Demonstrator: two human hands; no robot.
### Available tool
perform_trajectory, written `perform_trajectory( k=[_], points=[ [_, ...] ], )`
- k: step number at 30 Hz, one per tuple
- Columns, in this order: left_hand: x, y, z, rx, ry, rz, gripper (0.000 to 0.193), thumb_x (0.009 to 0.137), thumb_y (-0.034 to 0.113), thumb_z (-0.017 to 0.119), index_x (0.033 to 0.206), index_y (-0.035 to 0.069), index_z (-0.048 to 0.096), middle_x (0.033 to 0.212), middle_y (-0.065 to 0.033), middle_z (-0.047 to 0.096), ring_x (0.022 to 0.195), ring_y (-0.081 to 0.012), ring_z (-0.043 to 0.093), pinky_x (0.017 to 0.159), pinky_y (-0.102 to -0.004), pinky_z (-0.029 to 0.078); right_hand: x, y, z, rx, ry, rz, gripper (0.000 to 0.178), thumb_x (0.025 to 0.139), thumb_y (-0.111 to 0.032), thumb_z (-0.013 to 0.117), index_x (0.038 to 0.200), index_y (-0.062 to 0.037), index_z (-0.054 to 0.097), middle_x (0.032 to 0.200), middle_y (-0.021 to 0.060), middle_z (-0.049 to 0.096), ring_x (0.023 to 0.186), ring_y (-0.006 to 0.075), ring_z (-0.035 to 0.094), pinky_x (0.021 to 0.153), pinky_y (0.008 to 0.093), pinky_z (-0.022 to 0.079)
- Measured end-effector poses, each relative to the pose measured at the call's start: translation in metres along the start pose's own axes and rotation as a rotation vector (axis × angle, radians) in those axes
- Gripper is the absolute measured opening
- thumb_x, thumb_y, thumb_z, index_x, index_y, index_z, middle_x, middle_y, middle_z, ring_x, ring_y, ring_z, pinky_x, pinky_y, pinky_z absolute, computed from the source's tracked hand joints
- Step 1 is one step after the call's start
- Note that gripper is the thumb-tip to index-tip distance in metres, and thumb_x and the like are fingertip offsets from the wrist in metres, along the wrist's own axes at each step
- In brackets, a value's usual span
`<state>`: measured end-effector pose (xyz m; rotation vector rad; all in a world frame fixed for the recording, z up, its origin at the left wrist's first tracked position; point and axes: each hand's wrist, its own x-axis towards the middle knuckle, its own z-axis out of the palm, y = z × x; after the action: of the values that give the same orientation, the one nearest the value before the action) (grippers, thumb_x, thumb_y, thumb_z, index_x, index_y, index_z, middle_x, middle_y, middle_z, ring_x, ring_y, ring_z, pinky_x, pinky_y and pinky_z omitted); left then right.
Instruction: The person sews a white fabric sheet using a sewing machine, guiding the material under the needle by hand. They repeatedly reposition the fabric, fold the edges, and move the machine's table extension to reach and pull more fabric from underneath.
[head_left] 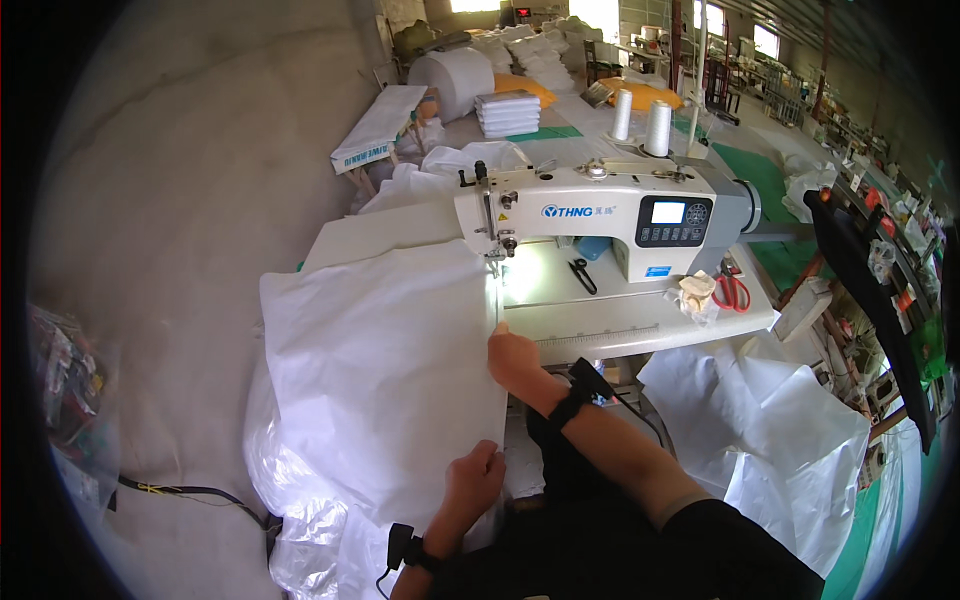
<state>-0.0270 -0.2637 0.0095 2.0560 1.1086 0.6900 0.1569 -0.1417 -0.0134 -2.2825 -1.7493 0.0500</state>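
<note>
A large white plastic-looking sheet lies across the left of the sewing table and hangs toward me. Its right edge runs up to the needle area of a white sewing machine, whose lamp lights the spot. My right hand is closed on that edge, a short way in front of the needle. Lower down, near my body, my left hand is closed at the same edge, its fingertips partly hidden. Black thread snips lie on the machine bed, right of the needle.
Red-handled scissors lie at the table's right end. Two white thread cones stand behind the machine. More white sheeting hangs at the right. Behind are a stack of folded white material and a big white roll.
</note>
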Motion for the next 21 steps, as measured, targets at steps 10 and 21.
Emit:
perform_trajectory(
  k=[10, 21],
  points=[
    [0.05, -0.01, 0.008, 0.081, 0.106, 0.047, 0.015, 0.082, 0.016, 0.057, 0.084, 0.001, 0.059, 0.067, -0.0173, 0.057, 0.062, -0.0325, 0.058, 0.058, -0.0386, 0.045, -0.007, -0.002, -0.004, 0.338, -0.061, 0.13, 0.059, 0.08, -0.008, 0.047, 0.134, 0.0098, 0.03, 0.078, 0.0234, 0.064, 0.072, 0.0368, 0.065, 0.066, 0.0445, 0.051],
    [0.095, -0.032, 0.026, -0.017, 0.002, -0.129, 0.02, 0.082, 0.018, 0.057, 0.091, 0.001, 0.063, 0.084, -0.0223, 0.063, 0.08, -0.039, 0.061, 0.071, -0.0418, 0.048, -0.017, -0.003, -0.008, 0.329, -0.107, 0.093, 0.067, 0.077, -0.01, 0.051, 0.135, 0.0126, 0.025, 0.077, 0.0207, 0.065, 0.069, 0.0355, 0.065, 0.064, 0.0439, 0.051]
  ],
)
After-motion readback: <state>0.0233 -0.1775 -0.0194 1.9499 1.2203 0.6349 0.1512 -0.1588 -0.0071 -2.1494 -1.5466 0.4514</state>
